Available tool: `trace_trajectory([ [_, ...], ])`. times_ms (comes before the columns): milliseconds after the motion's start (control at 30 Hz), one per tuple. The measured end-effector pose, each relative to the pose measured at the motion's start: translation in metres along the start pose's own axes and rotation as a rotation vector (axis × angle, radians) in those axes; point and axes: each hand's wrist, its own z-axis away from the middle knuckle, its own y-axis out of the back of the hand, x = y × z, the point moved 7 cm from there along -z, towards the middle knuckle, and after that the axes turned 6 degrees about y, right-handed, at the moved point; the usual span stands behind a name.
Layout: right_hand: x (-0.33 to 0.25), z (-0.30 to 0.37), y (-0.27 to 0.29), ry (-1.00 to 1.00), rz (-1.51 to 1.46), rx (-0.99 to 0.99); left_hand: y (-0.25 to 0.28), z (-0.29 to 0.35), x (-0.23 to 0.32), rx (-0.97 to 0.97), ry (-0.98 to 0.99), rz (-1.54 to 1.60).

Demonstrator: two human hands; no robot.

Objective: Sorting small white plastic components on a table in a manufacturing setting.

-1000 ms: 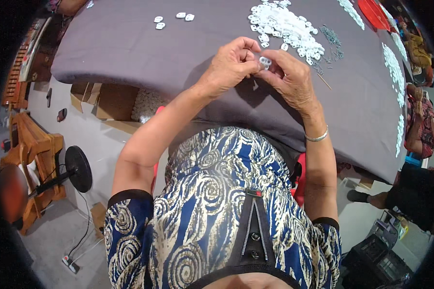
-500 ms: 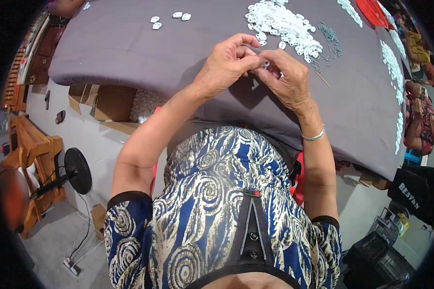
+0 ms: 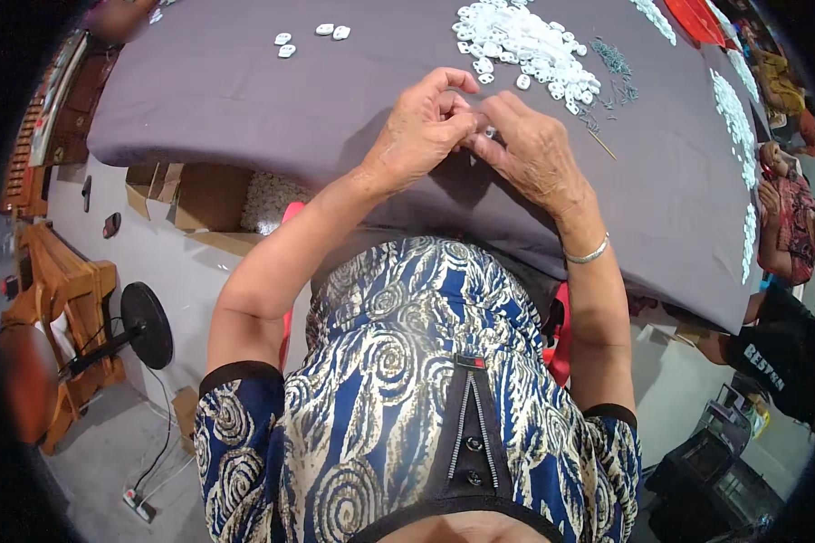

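My two hands meet above the near part of the cloth-covered table [image 3: 244,109]. Between the thumb and fingers of my right hand [image 3: 536,149] a small white plastic piece [image 3: 489,132] is pinched, mostly covered by the fingers. The thumb and fingertips of my left hand [image 3: 415,131] are drawn together right beside it; whatever they grip is hidden. Beyond the hands lies a heap of white plastic pieces [image 3: 521,45], oval with small holes. To its right are scattered grey screws [image 3: 614,68] and a thin yellowish stick [image 3: 601,145].
Several white pieces [image 3: 324,30] lie apart at the far left. More white rows [image 3: 735,127] and a red tray [image 3: 695,20] occupy the right side. Under the table's edge stands an open cardboard box [image 3: 210,195]. At the right edge sits another person [image 3: 792,226]. A black fan base [image 3: 147,324] is left.
Both hands have shifted slightly, with the right hand moving a little left and its fingers folding further over the white piece. The whole view has moved slightly.
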Motion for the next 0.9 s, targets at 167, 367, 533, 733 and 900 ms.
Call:
trace_trajectory([
  [167,0.005,0.005,-0.012,-0.057,0.064,-0.116,0.000,-0.004,-0.006,-0.012,0.083,0.045],
  [367,0.003,0.005,-0.014,-0.078,-0.010,-0.101,-0.002,-0.001,-0.002,-0.052,0.091,0.110],
  [533,-0.009,-0.001,-0.003,-0.136,-0.212,0.053,-0.004,0.006,0.016,0.131,-0.124,0.127],
  [733,-0.032,-0.004,-0.017,-0.126,-0.338,0.061,-0.029,0.026,0.027,0.136,-0.271,0.187],
  [900,-0.028,-0.005,-0.036,-0.075,-0.357,0.114,-0.014,0.021,0.000,0.319,-0.080,0.345],
])
